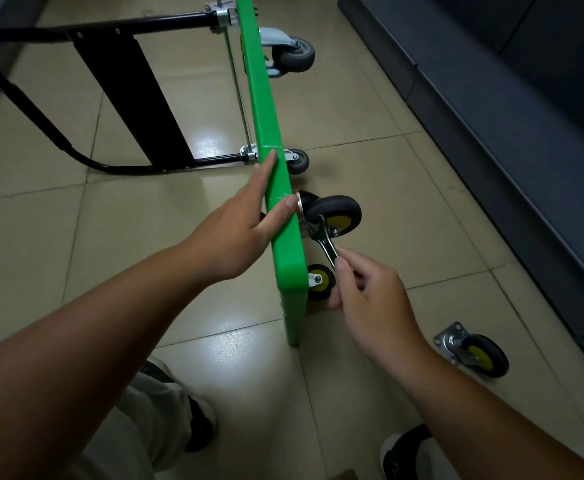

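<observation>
A green platform cart stands on its side on the tiled floor, its black folding handle lying to the left. My left hand grips the cart's upper edge, fingers over the far side and thumb on top. My right hand pinches the handle of a silver wrench. The wrench head sits at the mount of a black caster with a yellow hub on the cart's underside. A second yellow-hub caster is fixed lower, near the cart's corner.
A loose caster with a metal plate lies on the floor at the right. Two grey casters are at the cart's far end. A dark cabinet base runs along the right. My shoes are at the bottom.
</observation>
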### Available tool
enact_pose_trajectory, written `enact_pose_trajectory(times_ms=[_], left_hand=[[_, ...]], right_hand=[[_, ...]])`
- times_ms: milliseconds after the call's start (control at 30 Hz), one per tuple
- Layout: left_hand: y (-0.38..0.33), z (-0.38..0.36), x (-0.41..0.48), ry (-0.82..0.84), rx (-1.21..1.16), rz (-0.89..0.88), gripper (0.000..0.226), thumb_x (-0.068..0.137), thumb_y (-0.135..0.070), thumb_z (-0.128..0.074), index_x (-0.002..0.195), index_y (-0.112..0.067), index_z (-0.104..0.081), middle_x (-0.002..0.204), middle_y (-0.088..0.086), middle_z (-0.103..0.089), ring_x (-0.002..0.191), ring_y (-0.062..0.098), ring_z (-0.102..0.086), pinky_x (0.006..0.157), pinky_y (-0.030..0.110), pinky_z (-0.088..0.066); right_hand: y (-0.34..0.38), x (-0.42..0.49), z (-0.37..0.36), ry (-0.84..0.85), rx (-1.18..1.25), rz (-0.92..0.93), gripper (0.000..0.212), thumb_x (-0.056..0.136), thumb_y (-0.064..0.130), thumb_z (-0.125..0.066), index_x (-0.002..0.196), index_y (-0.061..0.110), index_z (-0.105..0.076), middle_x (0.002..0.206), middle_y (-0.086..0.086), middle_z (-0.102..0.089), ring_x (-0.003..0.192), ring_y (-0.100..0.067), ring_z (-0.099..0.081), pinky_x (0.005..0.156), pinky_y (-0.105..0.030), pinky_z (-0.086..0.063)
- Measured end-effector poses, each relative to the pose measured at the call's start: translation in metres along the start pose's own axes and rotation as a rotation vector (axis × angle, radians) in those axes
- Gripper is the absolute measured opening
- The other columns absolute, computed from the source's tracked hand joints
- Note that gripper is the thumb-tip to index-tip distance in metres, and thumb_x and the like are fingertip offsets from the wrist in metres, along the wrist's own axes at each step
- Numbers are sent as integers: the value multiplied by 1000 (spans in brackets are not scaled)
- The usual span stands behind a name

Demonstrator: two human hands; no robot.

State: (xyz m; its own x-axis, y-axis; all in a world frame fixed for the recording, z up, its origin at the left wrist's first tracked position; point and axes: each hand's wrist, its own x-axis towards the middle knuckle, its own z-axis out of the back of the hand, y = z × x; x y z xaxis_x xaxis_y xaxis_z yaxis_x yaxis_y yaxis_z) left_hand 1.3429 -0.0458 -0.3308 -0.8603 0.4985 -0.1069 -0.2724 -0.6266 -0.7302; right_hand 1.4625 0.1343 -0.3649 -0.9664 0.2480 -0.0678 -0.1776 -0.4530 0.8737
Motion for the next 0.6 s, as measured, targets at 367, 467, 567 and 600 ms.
enact_pose_trajectory(times_ms=[367, 467, 567, 600], left_hand=[[3, -1, -1, -33, 0, -20, 81, 91, -76, -34, 157, -49, 3, 161, -3, -37, 102, 14, -66, 96, 47, -53], [3, -3, 0, -43, 49, -24, 81, 89, -77, -30, 157, -49, 6, 166, -3, -28, 121, 20, -60, 101, 46, -50], [0, -6, 1, -80, 104, -36, 76, 98, -69, -31, 159, -44, 7, 167, -1, -24, 133, 23, -52, 103, 43, -46], [0, -7, 1, -91, 117, -36, 73, 101, -65, -32, 159, -43, 7, 168, -1, -23, 136, 24, -50, 103, 42, -45]], right_hand=[[78, 27, 20, 300, 149, -379, 24, 100, 10, -48, 86, 8, -68, 57, -5, -61, 38, -10, -48, 45, -24, -34], [96, 37, 23, 369, 15, -398, 18, 96, 4, -48, 94, 8, -66, 65, -11, -61, 45, -18, -49, 42, -21, -33], [102, 42, 15, 396, -48, -412, 18, 91, -2, -47, 96, 5, -63, 72, -18, -59, 49, -22, -48, 44, -20, -33], [101, 42, 13, 391, -51, -418, 19, 91, 0, -46, 99, 5, -63, 70, -18, -59, 46, -21, -48, 43, -18, -33]])
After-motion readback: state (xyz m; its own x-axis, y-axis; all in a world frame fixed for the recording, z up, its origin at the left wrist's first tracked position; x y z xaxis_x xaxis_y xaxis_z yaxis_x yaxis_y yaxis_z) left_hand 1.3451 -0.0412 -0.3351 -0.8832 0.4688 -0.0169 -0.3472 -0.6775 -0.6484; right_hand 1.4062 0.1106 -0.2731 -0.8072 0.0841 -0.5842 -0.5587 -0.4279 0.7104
